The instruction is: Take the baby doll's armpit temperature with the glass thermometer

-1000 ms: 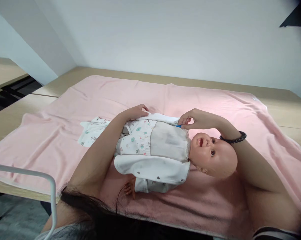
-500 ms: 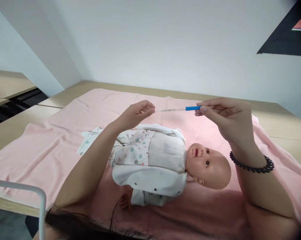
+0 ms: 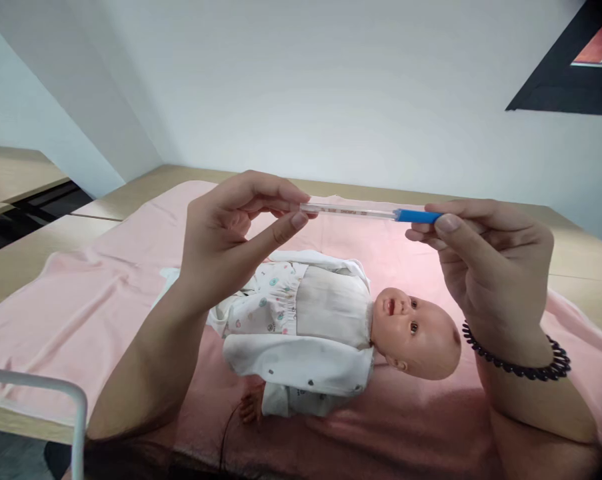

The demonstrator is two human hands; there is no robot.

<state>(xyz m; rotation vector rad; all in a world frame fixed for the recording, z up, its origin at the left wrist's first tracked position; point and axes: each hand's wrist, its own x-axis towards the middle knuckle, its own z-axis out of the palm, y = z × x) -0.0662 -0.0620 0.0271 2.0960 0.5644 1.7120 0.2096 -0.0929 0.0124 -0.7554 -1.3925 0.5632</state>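
Observation:
A thin, clear thermometer point(image 3: 348, 211) with a blue cap point(image 3: 417, 216) is held level in the air between my hands. My left hand point(image 3: 241, 230) pinches its clear end between thumb and fingers. On the blue end, the thumb and fingers of my right hand point(image 3: 495, 253) are closed. Small brown print shows along the tube, too fine to read. Below lies a baby doll point(image 3: 421, 333) on its back, head to the right. Its white top point(image 3: 333, 303) is spread open at the sides, over patterned trousers point(image 3: 271, 297).
A pink blanket point(image 3: 115, 267) covers most of the wooden table point(image 3: 15, 267) under the doll. At the lower left is a white rail point(image 3: 41, 380). A pale wall point(image 3: 305, 87) stands behind, with a dark frame point(image 3: 565, 90) at the upper right.
Both hands have come up closer to the camera, with the thermometer. My left hand has turned upright and now grips the clear end; the blue end has shifted right.

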